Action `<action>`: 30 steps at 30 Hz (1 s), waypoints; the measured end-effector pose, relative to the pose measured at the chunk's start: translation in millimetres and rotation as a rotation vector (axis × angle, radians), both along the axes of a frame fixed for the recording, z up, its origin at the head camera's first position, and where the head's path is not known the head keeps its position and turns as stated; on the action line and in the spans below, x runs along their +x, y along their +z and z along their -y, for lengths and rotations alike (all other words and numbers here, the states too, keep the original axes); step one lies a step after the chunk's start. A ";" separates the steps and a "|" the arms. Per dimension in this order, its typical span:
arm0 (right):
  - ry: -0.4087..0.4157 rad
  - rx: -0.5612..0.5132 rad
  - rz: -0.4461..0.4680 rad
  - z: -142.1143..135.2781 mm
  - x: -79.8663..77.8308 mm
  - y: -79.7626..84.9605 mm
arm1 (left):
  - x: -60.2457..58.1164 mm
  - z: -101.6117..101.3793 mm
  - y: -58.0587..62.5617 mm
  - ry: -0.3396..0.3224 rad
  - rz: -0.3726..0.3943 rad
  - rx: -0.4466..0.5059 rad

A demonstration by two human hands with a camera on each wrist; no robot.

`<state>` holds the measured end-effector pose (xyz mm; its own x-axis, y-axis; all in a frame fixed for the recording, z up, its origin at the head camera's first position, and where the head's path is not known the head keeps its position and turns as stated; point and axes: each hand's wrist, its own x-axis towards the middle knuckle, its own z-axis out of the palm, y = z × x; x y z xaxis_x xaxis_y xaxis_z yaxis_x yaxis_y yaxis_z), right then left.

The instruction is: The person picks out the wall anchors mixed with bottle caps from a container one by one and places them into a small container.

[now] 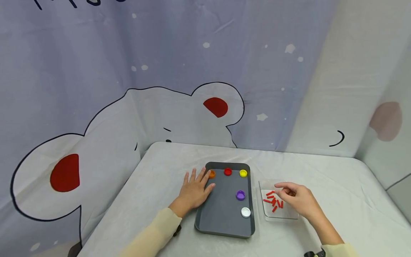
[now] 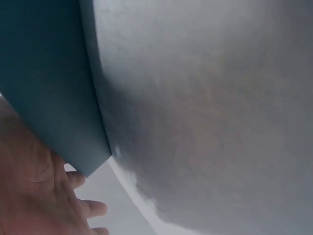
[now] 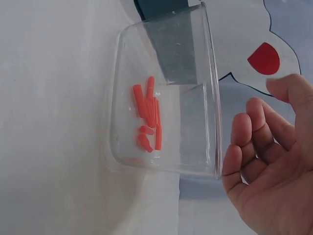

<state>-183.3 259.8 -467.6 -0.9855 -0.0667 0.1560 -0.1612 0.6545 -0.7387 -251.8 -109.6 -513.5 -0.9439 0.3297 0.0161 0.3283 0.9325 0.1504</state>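
Note:
My left hand (image 1: 194, 192) lies with spread fingers along the left rim of a grey rectangular tray (image 1: 219, 221), its fingertips beside an orange bottle-cap-like ring (image 1: 212, 174). In the left wrist view that hand (image 2: 34, 181) is against the tray's side (image 2: 54, 88). My right hand (image 1: 300, 200) hovers above the right side of a clear plastic box (image 1: 282, 218) with several short red sticks (image 1: 274, 201) in it. Seen from the right wrist, the hand (image 3: 274, 161) has loosely bent fingers, its thumb apart, and nothing between them. The red sticks (image 3: 149, 107) lie in a loose pile.
Inside the tray are a red cap (image 1: 228, 172), a yellow cap (image 1: 243, 173), a purple cap (image 1: 240, 195) and a white cap (image 1: 245, 212). A white cloth (image 1: 337, 192) covers the table. A printed curtain (image 1: 179, 53) hangs behind it.

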 end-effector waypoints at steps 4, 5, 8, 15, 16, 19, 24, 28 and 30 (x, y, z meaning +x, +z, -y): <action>-0.074 0.030 -0.057 -8.0 1.8 1.3 | -5.0 2.9 0.5 -0.047 0.009 0.086; -0.092 0.040 -0.081 -10.5 2.1 1.5 | -6.5 5.0 1.2 -0.060 0.007 0.112; -0.119 0.099 -0.196 -20.8 1.4 -2.1 | -9.8 14.5 8.4 -0.085 0.014 0.180; -0.023 0.323 -0.320 -61.0 -5.7 -15.7 | -18.3 45.4 22.7 -0.068 -0.045 0.140; -0.011 0.356 -0.317 -66.8 -7.4 -17.2 | -19.6 50.2 23.7 -0.065 -0.054 0.124; 0.000 0.442 -0.257 -81.7 -10.3 -19.6 | -23.0 62.4 25.2 -0.045 -0.069 0.089; -0.026 0.536 -0.128 -100.9 -12.0 -20.9 | -25.1 74.9 22.3 -0.025 -0.051 0.058; -0.040 0.550 -0.097 -109.6 -12.6 -24.0 | -26.0 77.9 18.6 -0.024 -0.052 0.050; -0.044 0.551 -0.105 -111.6 -12.7 -25.4 | -26.0 77.6 18.9 -0.021 -0.049 0.054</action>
<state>-196.0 371.4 -493.0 -0.9703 -0.1255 0.2066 -0.1794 0.9468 -0.2672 -277.7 -187.2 -494.5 -0.9346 0.3465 0.0805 0.3556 0.9164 0.1837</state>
